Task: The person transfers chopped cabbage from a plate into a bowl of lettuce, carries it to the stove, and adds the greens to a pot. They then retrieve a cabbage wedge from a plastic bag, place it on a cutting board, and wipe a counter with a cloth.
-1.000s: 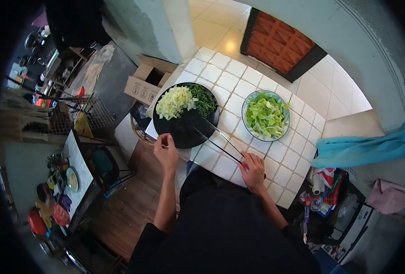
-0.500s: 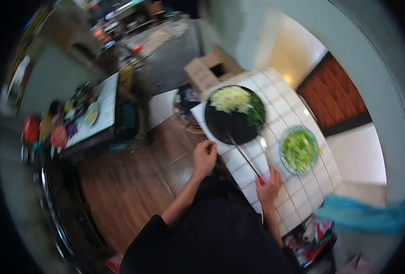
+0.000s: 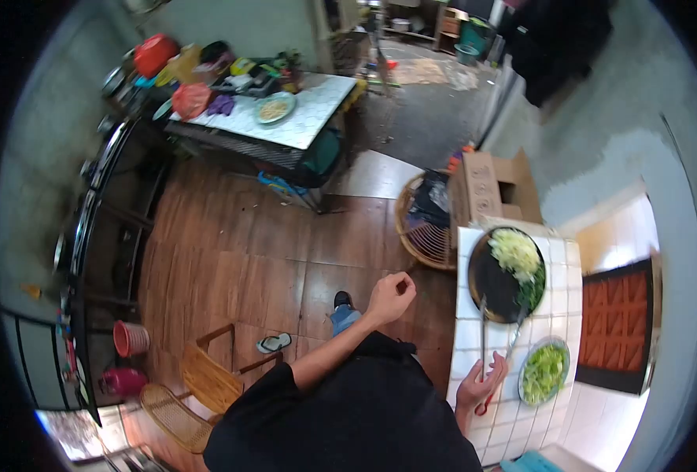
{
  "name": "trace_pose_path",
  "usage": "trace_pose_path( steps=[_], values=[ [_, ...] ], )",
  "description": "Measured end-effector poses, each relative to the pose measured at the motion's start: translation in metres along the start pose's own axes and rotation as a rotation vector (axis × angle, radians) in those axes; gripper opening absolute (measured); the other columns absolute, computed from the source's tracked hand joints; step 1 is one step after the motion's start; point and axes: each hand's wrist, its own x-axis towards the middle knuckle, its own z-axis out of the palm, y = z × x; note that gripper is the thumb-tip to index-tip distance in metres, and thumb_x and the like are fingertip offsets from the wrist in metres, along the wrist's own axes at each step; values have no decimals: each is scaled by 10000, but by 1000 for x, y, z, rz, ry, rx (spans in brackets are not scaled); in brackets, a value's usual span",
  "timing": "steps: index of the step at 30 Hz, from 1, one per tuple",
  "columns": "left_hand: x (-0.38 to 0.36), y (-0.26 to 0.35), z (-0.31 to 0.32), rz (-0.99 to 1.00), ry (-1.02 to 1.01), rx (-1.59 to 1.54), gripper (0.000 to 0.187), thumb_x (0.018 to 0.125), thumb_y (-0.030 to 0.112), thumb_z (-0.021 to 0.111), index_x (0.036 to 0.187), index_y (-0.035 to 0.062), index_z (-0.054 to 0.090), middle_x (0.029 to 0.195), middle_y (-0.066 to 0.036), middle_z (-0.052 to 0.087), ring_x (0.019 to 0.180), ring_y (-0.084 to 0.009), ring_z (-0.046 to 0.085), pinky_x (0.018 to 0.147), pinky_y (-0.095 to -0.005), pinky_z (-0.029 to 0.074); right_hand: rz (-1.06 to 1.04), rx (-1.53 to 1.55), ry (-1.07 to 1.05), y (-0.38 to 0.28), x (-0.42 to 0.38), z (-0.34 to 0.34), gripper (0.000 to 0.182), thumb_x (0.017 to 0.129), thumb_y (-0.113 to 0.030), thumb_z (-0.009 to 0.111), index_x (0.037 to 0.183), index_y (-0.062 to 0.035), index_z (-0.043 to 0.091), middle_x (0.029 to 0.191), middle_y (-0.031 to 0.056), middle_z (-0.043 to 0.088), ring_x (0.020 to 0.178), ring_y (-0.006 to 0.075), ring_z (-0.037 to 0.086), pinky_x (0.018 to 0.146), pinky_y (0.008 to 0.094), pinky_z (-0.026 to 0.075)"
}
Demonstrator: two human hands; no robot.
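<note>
The right hand [image 3: 481, 384] is half curled over the red-handled tongs [image 3: 484, 338], their tips at the black plate [image 3: 496, 289] ahead of it, with white shreds [image 3: 515, 253] and dark herbs [image 3: 531, 295] on the plate's far side. Close on its right stands a bowl [image 3: 522, 385] of greens. The left hand [image 3: 393, 299], loosely curled (I cannot tell whether it holds anything), hangs off the table [image 3: 466, 315]; beyond it are a basket [image 3: 435, 253] and carton [image 3: 481, 189], leftward a slipper [image 3: 274, 343] and chair [image 3: 211, 384]. A second ago that hand was beside the plate; now it is well apart, and the view has swung left.
</note>
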Motion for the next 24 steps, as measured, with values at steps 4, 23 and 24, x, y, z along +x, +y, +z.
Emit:
trace_pose_path(
  steps=[4, 23, 24],
  values=[
    [10, -34, -53, -52, 92, -92, 133, 800, 136, 634, 792, 3, 637, 770, -147, 656, 721, -244, 649, 665, -371, 499, -23, 299, -180, -36, 15, 59, 250, 897, -22, 558, 1136, 25, 611, 1115, 143, 586, 924, 246, 576, 736, 324, 461],
    [11, -38, -85, -141, -422, -294, 495, 921, 186, 677, 1362, 12, 533, 1163, -129, 675, 1077, -174, 620, 901, -317, 506, 200, -244, 630, 139, 35, -30, 246, 873, -4, 620, 1116, -6, 663, 1118, 123, 599, 1038, 258, 558, 886, 362, 469],
    [3, -36, -70, -156, -494, -309, 479, 928, 188, 671, 1357, 18, 540, 1159, -124, 676, 1074, -174, 620, 903, -309, 497, 277, -205, 748, 150, 17, -50, 272, 858, -38, 655, 1130, -30, 654, 1093, 112, 600, 1006, 239, 545, 860, 353, 457]
  ],
)
